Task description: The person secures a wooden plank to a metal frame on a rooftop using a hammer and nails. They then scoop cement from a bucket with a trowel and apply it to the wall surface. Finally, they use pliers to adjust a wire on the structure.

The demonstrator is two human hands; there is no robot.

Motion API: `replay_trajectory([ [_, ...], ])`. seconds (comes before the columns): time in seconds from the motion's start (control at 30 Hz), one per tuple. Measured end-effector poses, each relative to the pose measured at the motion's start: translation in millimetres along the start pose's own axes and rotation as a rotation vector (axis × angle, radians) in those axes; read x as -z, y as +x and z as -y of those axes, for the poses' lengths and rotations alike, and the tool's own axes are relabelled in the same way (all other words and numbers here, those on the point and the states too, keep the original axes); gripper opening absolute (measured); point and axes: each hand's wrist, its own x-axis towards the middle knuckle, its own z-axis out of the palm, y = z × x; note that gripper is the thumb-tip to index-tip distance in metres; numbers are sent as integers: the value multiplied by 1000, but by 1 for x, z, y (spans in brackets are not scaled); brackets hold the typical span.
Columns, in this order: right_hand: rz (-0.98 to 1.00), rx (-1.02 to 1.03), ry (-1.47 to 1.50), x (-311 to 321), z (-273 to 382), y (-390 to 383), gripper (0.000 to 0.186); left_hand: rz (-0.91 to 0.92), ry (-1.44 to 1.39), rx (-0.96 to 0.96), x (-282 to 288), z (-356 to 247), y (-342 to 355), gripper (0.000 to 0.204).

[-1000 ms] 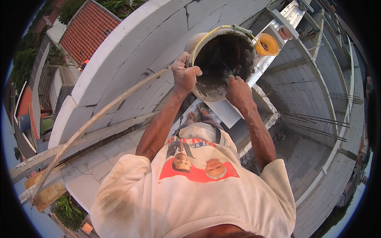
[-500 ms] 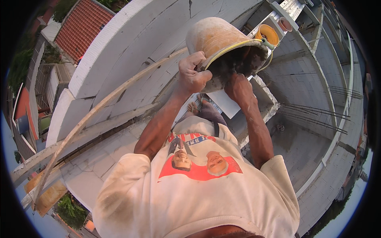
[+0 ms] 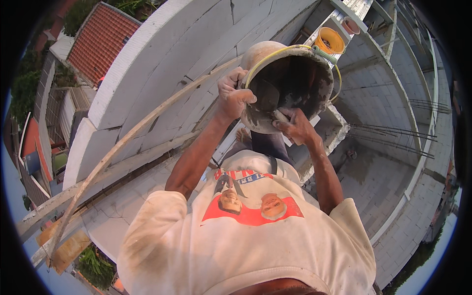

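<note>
A cement-crusted bucket (image 3: pixel 307 78) is tipped with its dark, dirty mouth toward me, its yellow-wrapped handle and green grip hanging over the rim. My left hand (image 3: pixel 235 96) is closed on the left edge of the bucket. My right hand (image 3: pixel 296 125) holds a pale-handled tool, apparently a trowel (image 3: pixel 268 97), with its blade inside the bucket. Below the bucket my bare foot shows beside my dark trousers, partly hidden.
A curved block wall (image 3: pixel 162 54) runs along the left, with a long wooden batten (image 3: pixel 123 142) across it. A yellow bucket (image 3: pixel 330 41) and a pink bucket (image 3: pixel 350 25) stand beyond mine. Rebar (image 3: pixel 393 135) protrudes over a deep block-walled space to the right.
Half a second ago the bucket was tipped over further, showing more of its side. It has swung back to show its interior. My right hand has moved lower, bringing the tool's handle into view.
</note>
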Motion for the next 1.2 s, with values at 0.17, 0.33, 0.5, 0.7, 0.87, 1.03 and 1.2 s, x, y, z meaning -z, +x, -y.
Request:
replay_trajectory([
  [0.17, 22, -40, 377, -6, -22, 6, 36, -230, -370, 431, -19, 21, -6, 22],
  [0.33, 136, 7, 605, 23, -24, 18, 39, -460, -564, 617, -29, 74, -4, 30],
  [0.5, 98, 3, 728, 87, 12, 49, 35, -628, -553, 853, -28, 128, -22, 34],
  [0.7, -24, 143, 734, 226, 71, 138, 41, -944, -479, 911, -45, 145, -29, 37],
  [0.87, -144, 264, 608, 382, 166, 214, 38, -1197, -455, 1019, -46, 154, -42, 39],
  [1.03, -269, 282, 499, 523, 265, 274, 34, -1351, -231, 1007, -64, 144, -50, 44],
  [1.2, -408, 241, 405, 589, 344, 357, 23, -1445, -167, 1051, -74, 129, -65, 50],
])
